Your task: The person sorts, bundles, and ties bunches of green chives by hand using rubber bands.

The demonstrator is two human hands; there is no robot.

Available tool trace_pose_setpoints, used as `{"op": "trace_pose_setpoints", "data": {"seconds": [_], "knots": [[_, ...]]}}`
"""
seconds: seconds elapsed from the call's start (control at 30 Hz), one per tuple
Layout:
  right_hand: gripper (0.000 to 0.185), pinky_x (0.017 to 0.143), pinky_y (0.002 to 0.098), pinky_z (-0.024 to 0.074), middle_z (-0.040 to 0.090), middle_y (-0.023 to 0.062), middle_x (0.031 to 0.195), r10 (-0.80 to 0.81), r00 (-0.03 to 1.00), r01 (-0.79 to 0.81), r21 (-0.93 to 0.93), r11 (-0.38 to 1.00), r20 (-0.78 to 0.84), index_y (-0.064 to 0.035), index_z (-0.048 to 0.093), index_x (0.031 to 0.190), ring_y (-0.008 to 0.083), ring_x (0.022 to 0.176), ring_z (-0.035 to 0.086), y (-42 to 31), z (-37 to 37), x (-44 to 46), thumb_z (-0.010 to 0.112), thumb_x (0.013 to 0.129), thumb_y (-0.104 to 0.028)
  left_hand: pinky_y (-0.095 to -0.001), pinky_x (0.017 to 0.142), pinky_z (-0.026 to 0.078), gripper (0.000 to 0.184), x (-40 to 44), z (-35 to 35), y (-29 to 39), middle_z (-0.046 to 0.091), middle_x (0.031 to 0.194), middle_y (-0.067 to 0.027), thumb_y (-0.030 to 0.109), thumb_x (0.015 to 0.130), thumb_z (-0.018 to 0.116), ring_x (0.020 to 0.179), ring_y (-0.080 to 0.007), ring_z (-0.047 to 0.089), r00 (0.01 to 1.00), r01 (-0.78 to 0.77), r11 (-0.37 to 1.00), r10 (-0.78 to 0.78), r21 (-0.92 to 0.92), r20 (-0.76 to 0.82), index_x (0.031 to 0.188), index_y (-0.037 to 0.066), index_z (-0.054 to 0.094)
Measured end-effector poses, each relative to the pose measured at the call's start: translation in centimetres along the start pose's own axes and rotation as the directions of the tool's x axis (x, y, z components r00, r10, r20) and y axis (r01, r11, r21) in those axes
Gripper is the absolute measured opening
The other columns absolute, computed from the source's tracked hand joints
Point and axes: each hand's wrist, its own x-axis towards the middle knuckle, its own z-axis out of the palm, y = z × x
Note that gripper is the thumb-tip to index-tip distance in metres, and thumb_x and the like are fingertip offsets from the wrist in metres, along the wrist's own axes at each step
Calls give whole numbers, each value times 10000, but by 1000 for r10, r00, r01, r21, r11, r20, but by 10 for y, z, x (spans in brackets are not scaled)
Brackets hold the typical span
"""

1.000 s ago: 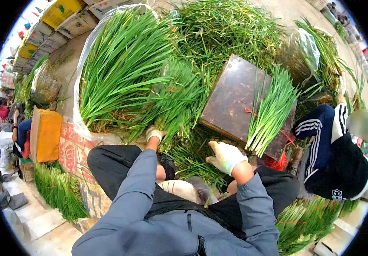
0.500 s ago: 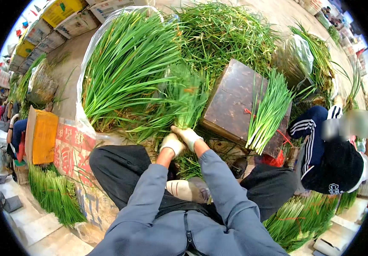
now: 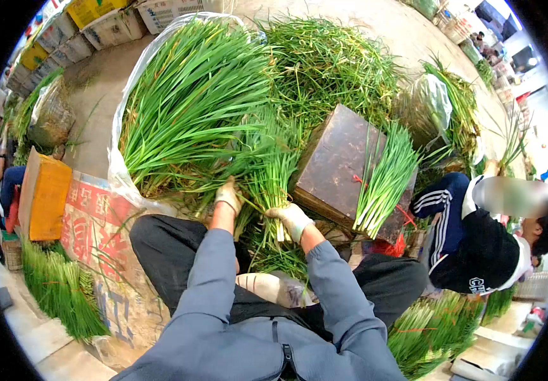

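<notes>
My gloved right hand [image 3: 291, 220] grips a bunch of green stalks [image 3: 271, 184] near its pale lower ends, left of a dark wooden box. My gloved left hand [image 3: 228, 195] is just left of that bunch, with its fingers closed at the edge of the leaves; what it holds, if anything, is too small to make out. A large heap of long green leaves [image 3: 191, 101] lies on clear plastic beyond my left hand. On the dark box [image 3: 331, 165] rests another bunch [image 3: 385, 184], its white ends toward me.
A person [image 3: 477, 235] in dark clothes sits at the right. Loose greens [image 3: 331, 63] are piled behind the box. An orange box [image 3: 48, 197] and a bundle of greens [image 3: 64, 286] are at the left. Red ties [image 3: 388, 245] hang by the dark box.
Both hands came together at the bunch, then parted. The right hand now holds the bunch, more upright and lower, while the left hand has moved left. The view has shifted slightly.
</notes>
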Motion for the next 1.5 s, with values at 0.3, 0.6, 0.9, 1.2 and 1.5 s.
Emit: {"op": "trace_pose_setpoints", "data": {"seconds": [0.3,0.6,0.9,1.2,1.5], "knots": [[447,843,279,513,686,56,1085,-287,953,299,-164,940,93,13,599,1247,132,915,643,-87,-52,-184,720,825,-76,-562,1139,345,771,11,-20,0,157,1644,-172,490,963,572,1455,-360,293,992,66,962,-35,267,-120,1571,134,258],[650,897,354,533,719,197,1059,-425,885,190,-683,705,-192,-36,614,1249,307,982,689,2,-123,-89,785,685,-309,-353,446,481,543,-147,14,-20,701,1020,-223,314,955,624,538,-228,624,908,-354,435,-52,828,416,1384,5,497],[694,944,349,508,692,182,1118,-521,835,317,-619,718,-177,4,526,1306,280,1014,669,-19,-71,-179,776,701,-226,-477,931,517,973,-141,12,-75,545,1358,-295,727,833,602,1167,-385,613,802,-145,829,-221,540,555,1472,23,397],[770,814,458,550,633,260,1133,-640,767,208,-925,318,-48,-20,346,1453,411,966,662,37,-27,-228,707,787,-157,-455,978,521,933,-205,51,-51,644,1221,-125,608,695,825,1080,-305,639,519,-183,982,62,39,853,1376,56,505],[1088,960,438,501,561,305,1254,-654,757,394,-787,474,-15,-7,240,1517,437,1144,589,18,-16,-227,872,691,-326,-428,735,584,320,-247,66,-20,676,895,-117,118,865,673,755,-264,671,631,-478,878,318,31,708,1163,16,613]]}}
